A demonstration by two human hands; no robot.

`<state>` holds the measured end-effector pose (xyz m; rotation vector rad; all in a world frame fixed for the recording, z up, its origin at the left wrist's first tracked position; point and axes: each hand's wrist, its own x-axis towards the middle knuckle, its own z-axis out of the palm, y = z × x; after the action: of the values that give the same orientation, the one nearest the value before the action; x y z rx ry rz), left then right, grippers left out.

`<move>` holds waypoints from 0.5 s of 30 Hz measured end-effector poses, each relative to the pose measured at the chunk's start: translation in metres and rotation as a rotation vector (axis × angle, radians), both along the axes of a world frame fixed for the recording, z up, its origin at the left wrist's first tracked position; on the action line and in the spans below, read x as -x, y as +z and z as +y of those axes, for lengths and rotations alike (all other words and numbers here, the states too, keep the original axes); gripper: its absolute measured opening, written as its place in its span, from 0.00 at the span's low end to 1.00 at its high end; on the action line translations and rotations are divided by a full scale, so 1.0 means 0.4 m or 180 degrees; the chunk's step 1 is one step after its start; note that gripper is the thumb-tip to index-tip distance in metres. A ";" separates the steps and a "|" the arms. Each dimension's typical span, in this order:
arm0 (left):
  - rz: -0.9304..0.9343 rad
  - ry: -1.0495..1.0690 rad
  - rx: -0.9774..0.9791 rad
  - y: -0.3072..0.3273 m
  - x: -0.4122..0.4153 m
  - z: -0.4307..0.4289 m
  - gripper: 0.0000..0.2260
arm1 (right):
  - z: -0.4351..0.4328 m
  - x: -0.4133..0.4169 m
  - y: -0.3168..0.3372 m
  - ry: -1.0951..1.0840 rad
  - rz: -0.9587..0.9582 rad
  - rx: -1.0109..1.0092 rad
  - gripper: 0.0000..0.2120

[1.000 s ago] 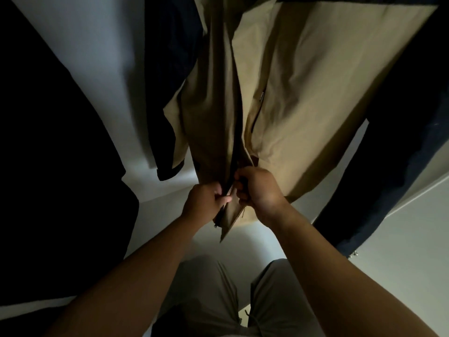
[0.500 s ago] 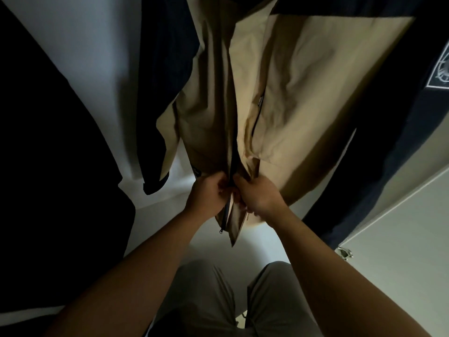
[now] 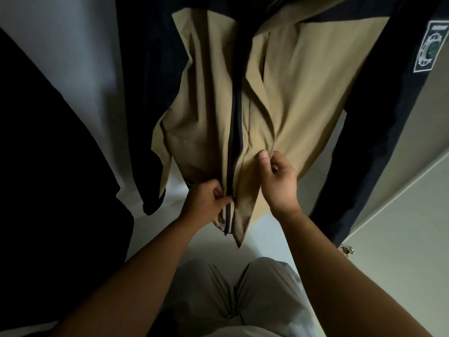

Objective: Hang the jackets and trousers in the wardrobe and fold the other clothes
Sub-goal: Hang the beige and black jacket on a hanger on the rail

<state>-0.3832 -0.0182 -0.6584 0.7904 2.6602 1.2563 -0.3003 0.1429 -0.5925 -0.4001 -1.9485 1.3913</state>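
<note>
Left hand (image 3: 206, 200) pinches the black zip (image 3: 234, 132) at the hem of the hanging tan-and-navy fabric jacket (image 3: 303, 105), while right hand (image 3: 279, 181), risen from beside the zip, pinches cloth higher, suggesting zipping has begun.

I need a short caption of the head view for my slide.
A tan jacket hangs; the left hand pinches its zipper near the hem, the right hand pinches the fabric beside it.

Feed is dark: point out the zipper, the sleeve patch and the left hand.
zipper (image 3: 235, 132), head view, middle of the dark strip.
patch (image 3: 428, 46), head view, its middle.
left hand (image 3: 205, 203), head view, back of the hand.
</note>
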 end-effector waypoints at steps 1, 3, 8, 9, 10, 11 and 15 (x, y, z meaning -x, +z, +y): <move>-0.0012 0.0014 -0.0007 -0.001 0.001 0.001 0.12 | 0.004 0.000 -0.001 0.0153 -0.0006 0.0626 0.15; -0.0010 0.0039 -0.0053 -0.004 0.004 0.003 0.13 | 0.019 0.004 0.001 0.0451 -0.0070 0.1626 0.14; 0.0067 0.0147 -0.0035 -0.001 0.018 0.001 0.16 | 0.055 -0.011 -0.016 0.0565 -0.0400 0.2168 0.15; 0.0110 0.0176 -0.0016 0.000 0.022 0.001 0.17 | 0.059 -0.013 -0.018 0.0528 -0.0450 0.1987 0.14; 0.0153 0.0206 0.0003 0.001 0.025 0.001 0.17 | 0.061 -0.012 -0.014 0.0475 -0.0448 0.1800 0.11; 0.0194 0.0229 0.0027 0.002 0.027 0.000 0.17 | 0.063 -0.008 -0.007 0.0409 -0.0408 0.1663 0.08; 0.0270 0.0265 0.0120 0.007 0.036 -0.005 0.17 | 0.059 0.016 0.052 0.0303 -0.0278 0.1381 0.14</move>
<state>-0.3978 -0.0202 -0.6557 0.7517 2.8026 1.2128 -0.3065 0.1666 -0.5717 -0.5811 -1.7423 1.8925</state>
